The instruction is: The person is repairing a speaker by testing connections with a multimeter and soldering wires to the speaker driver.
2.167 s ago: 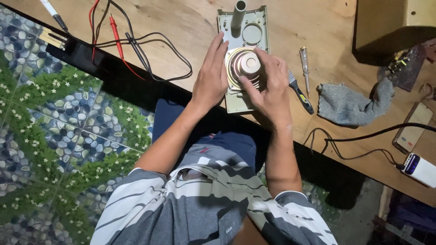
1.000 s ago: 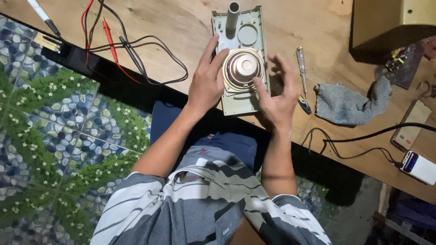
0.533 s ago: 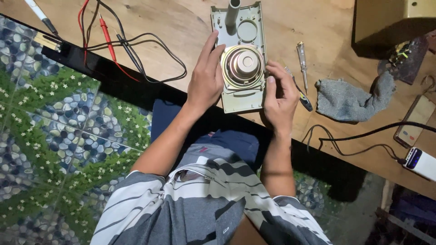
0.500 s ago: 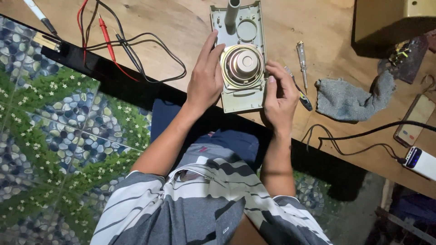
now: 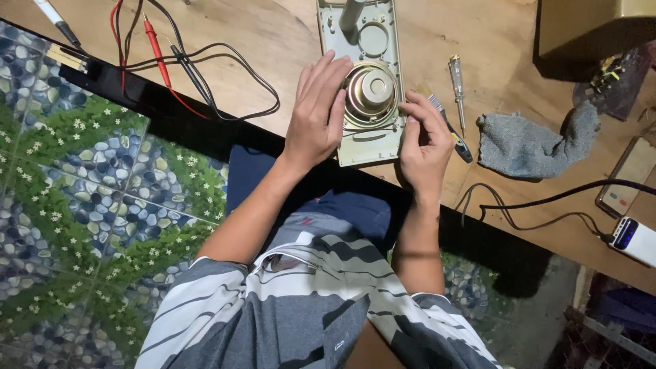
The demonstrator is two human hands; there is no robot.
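In the head view, a pale grey plastic housing panel (image 5: pixel 361 82) is seen lying flat on the wooden workbench (image 5: pixel 273 41), in the upper middle of the frame. One round metal loudspeaker (image 5: pixel 370 93) is seated in it, magnet side up, below one empty round opening and one upright grey post.

The left hand (image 5: pixel 316 113) is laid against the left edge of the panel, its fingers stretched nearly straight and resting on the speaker's rim; nothing is gripped by it, and the panel appears to be steadied so that it cannot slide. The right hand (image 5: pixel 421 140) is curled at the panel's lower right edge, thumb and fingertips bent together beside the speaker frame. Whether something small is pinched there cannot be told.

Just right of that hand, two screwdrivers are counted: a dark-handled one (image 5: pixel 451 130), partly hidden by the fingers, and a clear-handled tester screwdriver (image 5: pixel 456 85) lying apart, both kept within easy reach. One crumpled grey cloth (image 5: pixel 526 140) is seen further right.

At the upper left, one red (image 5: pixel 156 44) and one black probe lead (image 5: pixel 195 78) are left among looped cables, away from the panel. At the right edge, one white box with a small display (image 5: pixel 632 240) is joined to a black cable (image 5: pixel 547 199), and one olive-coloured cabinet (image 5: pixel 594 27) fills the upper right corner.
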